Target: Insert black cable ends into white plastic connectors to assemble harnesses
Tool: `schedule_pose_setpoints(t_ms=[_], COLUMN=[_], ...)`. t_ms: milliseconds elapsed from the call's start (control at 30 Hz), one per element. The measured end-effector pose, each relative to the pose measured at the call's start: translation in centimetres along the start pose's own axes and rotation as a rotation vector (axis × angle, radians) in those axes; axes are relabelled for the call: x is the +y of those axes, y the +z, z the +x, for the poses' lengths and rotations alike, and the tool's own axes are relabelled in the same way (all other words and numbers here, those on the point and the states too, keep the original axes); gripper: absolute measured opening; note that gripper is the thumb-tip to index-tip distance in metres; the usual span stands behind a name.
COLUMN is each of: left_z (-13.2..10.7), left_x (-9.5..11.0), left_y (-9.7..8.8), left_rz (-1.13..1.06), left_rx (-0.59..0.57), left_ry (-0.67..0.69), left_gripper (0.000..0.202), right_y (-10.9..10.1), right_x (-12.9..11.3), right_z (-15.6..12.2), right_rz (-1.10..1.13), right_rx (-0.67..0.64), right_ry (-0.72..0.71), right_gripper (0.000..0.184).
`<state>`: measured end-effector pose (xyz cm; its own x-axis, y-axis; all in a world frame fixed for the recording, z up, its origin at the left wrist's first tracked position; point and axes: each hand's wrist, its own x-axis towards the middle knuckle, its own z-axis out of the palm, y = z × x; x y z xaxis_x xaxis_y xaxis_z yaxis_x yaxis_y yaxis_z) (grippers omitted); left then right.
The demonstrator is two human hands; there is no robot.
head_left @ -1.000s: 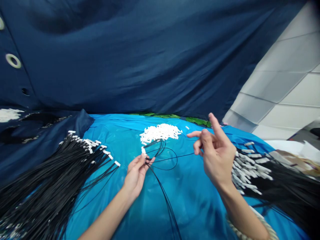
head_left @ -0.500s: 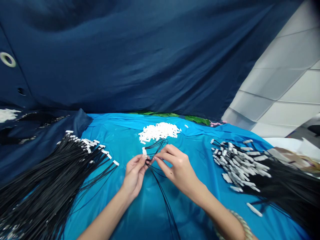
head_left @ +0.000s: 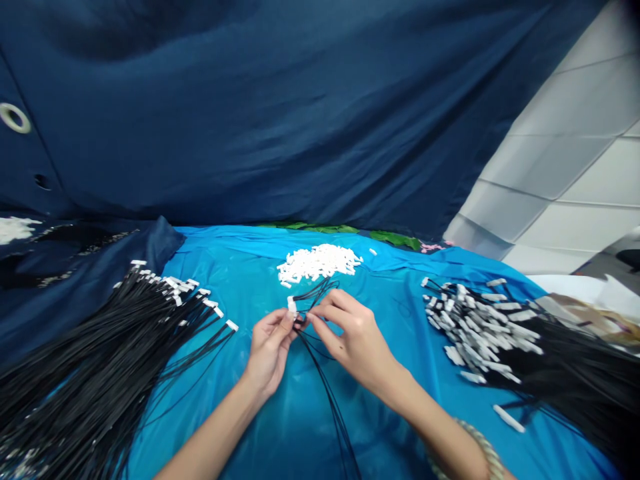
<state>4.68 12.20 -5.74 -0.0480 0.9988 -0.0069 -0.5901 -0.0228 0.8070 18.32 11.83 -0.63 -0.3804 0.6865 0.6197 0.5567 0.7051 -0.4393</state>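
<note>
Between thumb and fingers, my left hand (head_left: 270,348) pinches a small white plastic connector (head_left: 291,305), held upright above the blue sheet. Thin black wires (head_left: 325,383) run from the connector, some looping behind it and others trailing down toward the front. My right hand (head_left: 351,333) is closed in a pinch on one black wire beside the connector, its thumb and index fingertip close to the left fingers. The exact wire end is hidden by the fingertips. Behind both hands lies a pile of loose white connectors (head_left: 320,262).
To the left lies a large bundle of black wires (head_left: 100,360) with white connectors on their ends. Another wire bundle with white connectors (head_left: 480,327) lies at the right. Blue sheeting (head_left: 400,413) covers the table, and a dark blue cloth (head_left: 280,120) hangs behind.
The connector and left fingertips have shifted very slightly to the right. Both hands keep their pinches, and the bundles and pile stay where they were.
</note>
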Motion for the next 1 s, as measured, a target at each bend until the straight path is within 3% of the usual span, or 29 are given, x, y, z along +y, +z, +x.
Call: schedule_pose_setpoints(t_ms=[367,1000], left_z=[-0.14,-0.13], left_x=[-0.09,0.33], left_y=[0.05,0.39], left_rz=[0.028,0.009], left_rx=[0.014,-0.024], left_ry=[0.002,0.001], left_gripper=[0.011,0.01], right_y=[-0.09,-0.54], right_x=[-0.01,0.36], right_z=[-0.01,-0.08], right_rz=[-0.003,-0.164], right_rx=[-0.035,-0.065], right_ry=[0.006,-0.156], right_gripper=[0.017,0.022])
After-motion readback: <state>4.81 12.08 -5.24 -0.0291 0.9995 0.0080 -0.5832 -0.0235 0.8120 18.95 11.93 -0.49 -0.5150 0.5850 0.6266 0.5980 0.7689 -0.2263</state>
